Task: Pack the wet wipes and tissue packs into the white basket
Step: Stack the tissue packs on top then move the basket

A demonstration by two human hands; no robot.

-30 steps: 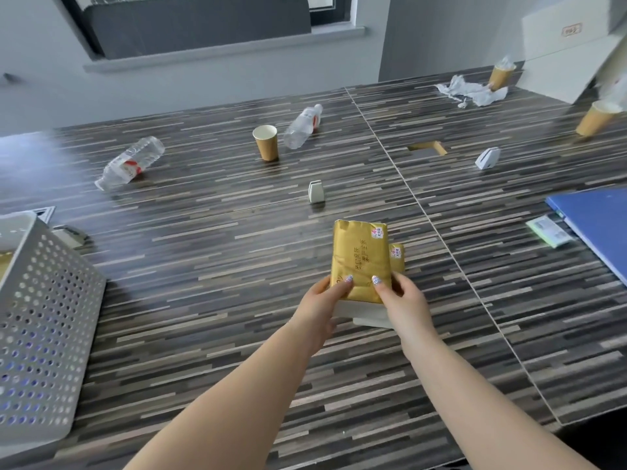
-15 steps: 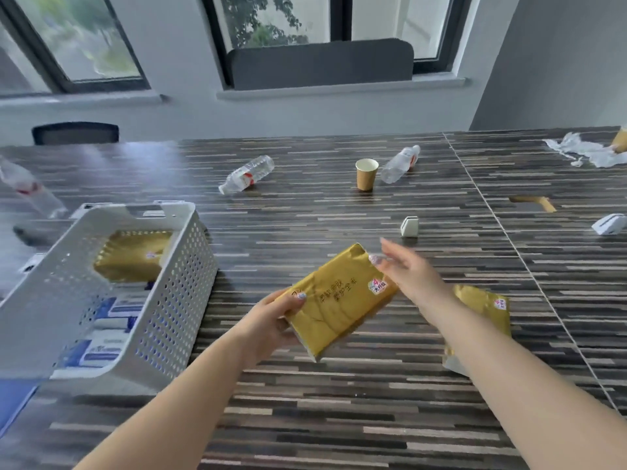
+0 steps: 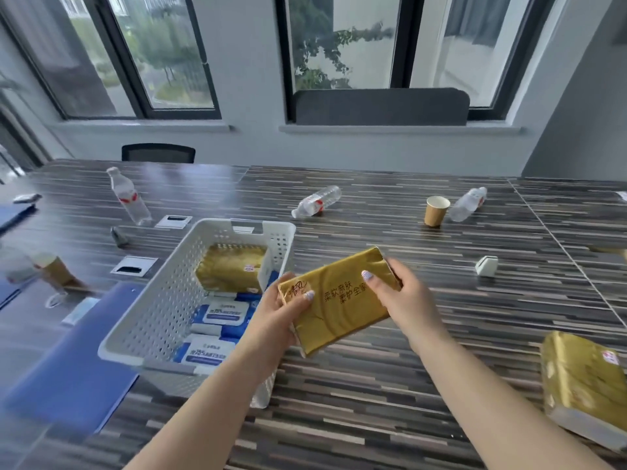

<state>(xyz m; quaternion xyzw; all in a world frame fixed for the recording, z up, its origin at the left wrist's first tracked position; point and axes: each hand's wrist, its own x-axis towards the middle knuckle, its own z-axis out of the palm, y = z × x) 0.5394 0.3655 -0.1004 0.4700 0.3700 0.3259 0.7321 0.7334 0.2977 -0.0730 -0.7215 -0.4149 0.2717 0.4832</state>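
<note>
- The person holds a gold tissue pack (image 3: 339,300) in the air with both hands: the left hand (image 3: 281,313) grips its near-left end, the right hand (image 3: 403,296) its far-right end, and the fingers (image 3: 368,278) of each are closed around the wrapper, thumbs on top.
- Done so far, as it looks: the white basket (image 3: 163,300) already holds one gold tissue pack (image 3: 230,269) at its far end, beyond the left fingers, and at least two blue-and-white wet wipes packs (image 3: 225,312) on its floor, just left of the left wrist.
- Left to do: the held pack is not yet in; it hangs just right of the basket's right wall, its left end about over the rim. Another gold pack (image 3: 583,378) lies on the bench (image 3: 373,401) well to the right of the right forearm, so the job seems past halfway but not finished.
- Whether more packs lie out of view cannot be told.
- Edges: the basket's right wall stands directly under the left fingers, so the pack would probably need to clear that rim before it goes down.
- Room inside: the open floor seems to be the middle and near part, on top of the wipes; the far end is taken.
- Room around: the bench between the hands and the spare pack is bare; a paper cup (image 3: 436,210), bottles (image 3: 315,201) and a blue folder (image 3: 68,364) sit well away from the fingers.
</note>
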